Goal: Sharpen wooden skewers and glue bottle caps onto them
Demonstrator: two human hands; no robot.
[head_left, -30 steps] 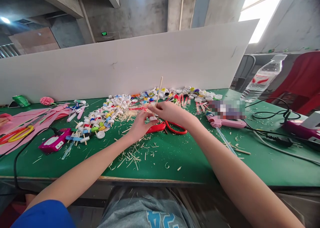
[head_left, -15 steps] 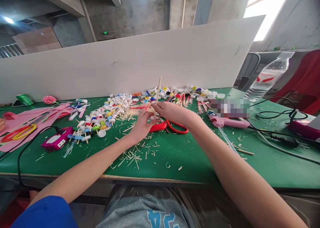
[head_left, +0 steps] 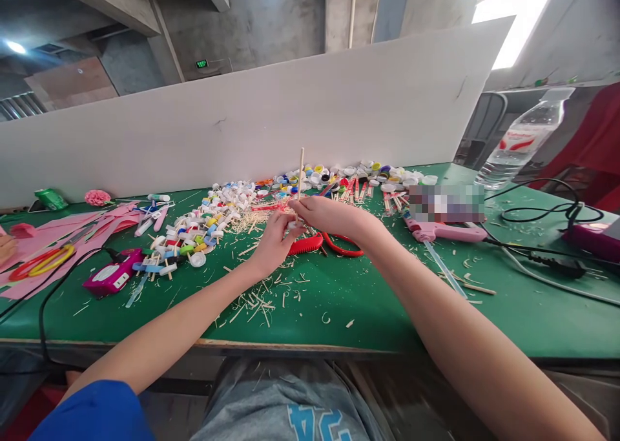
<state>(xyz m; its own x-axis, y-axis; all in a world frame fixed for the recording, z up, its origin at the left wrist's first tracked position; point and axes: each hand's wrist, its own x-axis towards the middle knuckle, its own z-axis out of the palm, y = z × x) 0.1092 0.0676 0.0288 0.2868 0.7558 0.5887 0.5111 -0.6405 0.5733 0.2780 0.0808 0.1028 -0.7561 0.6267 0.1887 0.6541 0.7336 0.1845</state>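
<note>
My right hand [head_left: 329,214] pinches a thin wooden stick [head_left: 301,170] that stands nearly upright over the green table [head_left: 339,299]. My left hand [head_left: 274,239] is closed at the stick's lower end, fingers meeting the right hand's; a small white piece seems to sit between them, but I cannot make it out. Red-handled scissors [head_left: 329,246] lie just behind and under both hands. Heaps of coloured bottle caps [head_left: 353,176] and caps mounted on short sticks [head_left: 194,231] lie beyond and to the left.
A pink glue gun [head_left: 445,231] lies to the right with its cable [head_left: 533,260]; another magenta glue gun [head_left: 113,276] is at the left. A water bottle [head_left: 520,141] stands at the far right. Pink sheets and yellow scissors [head_left: 41,260] are at far left. A white board [head_left: 252,118] backs the table. Wood shavings litter the front.
The stick has tipped from a slight rightward lean to nearly upright. Both hands stay together in the same spot.
</note>
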